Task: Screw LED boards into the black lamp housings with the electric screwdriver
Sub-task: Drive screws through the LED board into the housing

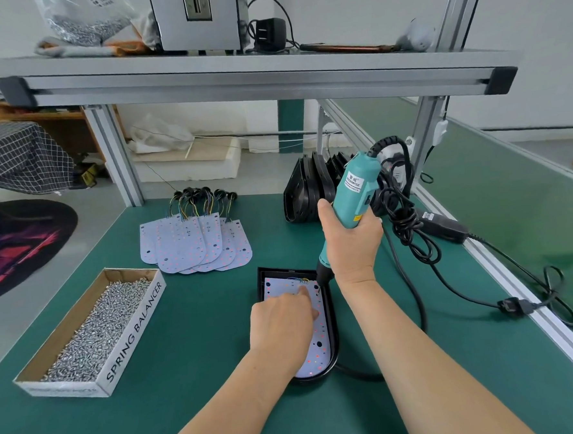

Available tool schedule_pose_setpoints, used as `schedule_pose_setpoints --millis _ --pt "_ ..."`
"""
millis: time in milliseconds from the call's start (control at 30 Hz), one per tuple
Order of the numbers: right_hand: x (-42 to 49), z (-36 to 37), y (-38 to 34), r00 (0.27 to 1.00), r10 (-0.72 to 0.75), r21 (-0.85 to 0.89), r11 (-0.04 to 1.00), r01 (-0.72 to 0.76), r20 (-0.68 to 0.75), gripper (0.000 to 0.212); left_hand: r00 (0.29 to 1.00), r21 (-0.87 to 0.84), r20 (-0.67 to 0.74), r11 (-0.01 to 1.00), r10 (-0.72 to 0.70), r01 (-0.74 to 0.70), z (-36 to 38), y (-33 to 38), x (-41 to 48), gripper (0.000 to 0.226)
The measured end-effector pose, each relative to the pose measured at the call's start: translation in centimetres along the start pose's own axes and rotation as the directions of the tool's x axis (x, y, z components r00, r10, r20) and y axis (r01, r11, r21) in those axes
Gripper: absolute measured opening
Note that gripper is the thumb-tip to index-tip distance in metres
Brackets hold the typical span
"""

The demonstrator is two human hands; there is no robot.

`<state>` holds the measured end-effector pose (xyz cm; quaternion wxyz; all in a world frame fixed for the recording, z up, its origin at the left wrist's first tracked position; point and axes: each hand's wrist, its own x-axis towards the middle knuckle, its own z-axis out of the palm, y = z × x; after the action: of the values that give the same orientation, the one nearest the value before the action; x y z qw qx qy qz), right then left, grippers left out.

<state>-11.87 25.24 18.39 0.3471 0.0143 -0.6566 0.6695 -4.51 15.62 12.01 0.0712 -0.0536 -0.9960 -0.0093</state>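
I am driving a screw at the far right corner of the LED board, which lies seated in the black lamp housing directly under my left hand. That hand rests on the board with the index finger stretched forward and pressing down just beside the bit. The other fingers are tucked under the palm, and I cannot tell whether they hold a spare screw. My right hand is wrapped tight round the body of the electric screwdriver, which stands nearly upright, leaning a little away from me, its tip down at the board's corner just beyond my left fingertip. Whether the screw is already seated I cannot see. I judge the next move calls for steady downward pressure with the bit square to the board, then a fresh screw from the box of screws, well off to the left of my left hand. Spare boards lie beyond it.
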Motion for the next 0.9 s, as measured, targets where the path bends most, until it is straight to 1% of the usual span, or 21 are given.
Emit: schedule_pose_setpoints --millis 267,400,533,633,800,833,900 --pt "-0.3 0.2 0.1 0.999 -0.002 0.006 1.0 0.002 0.049 0.037 1.0 -0.005 0.013 1.0 0.004 -0.004 0.0 0.0 0.0 0.028" --pt "-0.2 0.2 0.0 1.0 -0.008 -0.001 1.0 0.008 0.03 0.037 1.0 0.002 0.013 1.0 0.0 0.0 0.0 0.0 0.1 0.028" --pt "-0.1 0.2 0.4 0.999 0.036 -0.015 0.999 -0.036 0.019 0.039 1.0 0.003 -0.012 1.0 0.003 -0.002 0.0 0.0 0.0 0.028" --pt "-0.2 0.1 0.5 0.996 0.088 -0.003 0.996 -0.088 0.023 0.035 1.0 0.008 -0.023 1.0 -0.003 0.003 0.0 0.0 0.0 0.027" --pt "-0.5 0.1 0.5 0.995 0.094 -0.004 0.996 -0.094 0.022 0.037 1.0 0.024 0.008 1.0 -0.002 0.002 -0.4 0.0 -0.2 0.027" --pt "-0.5 -0.1 0.6 0.994 0.108 -0.002 0.994 -0.108 0.034 0.039 1.0 0.025 0.018 1.0 0.0 0.0 -0.6 0.0 -0.2 0.027" --pt "-0.6 -0.8 0.4 0.987 0.123 0.013 0.992 -0.125 0.105 0.037 0.999 0.025 0.046 1.0 -0.001 0.0 -0.9 0.1 -0.2 0.027"
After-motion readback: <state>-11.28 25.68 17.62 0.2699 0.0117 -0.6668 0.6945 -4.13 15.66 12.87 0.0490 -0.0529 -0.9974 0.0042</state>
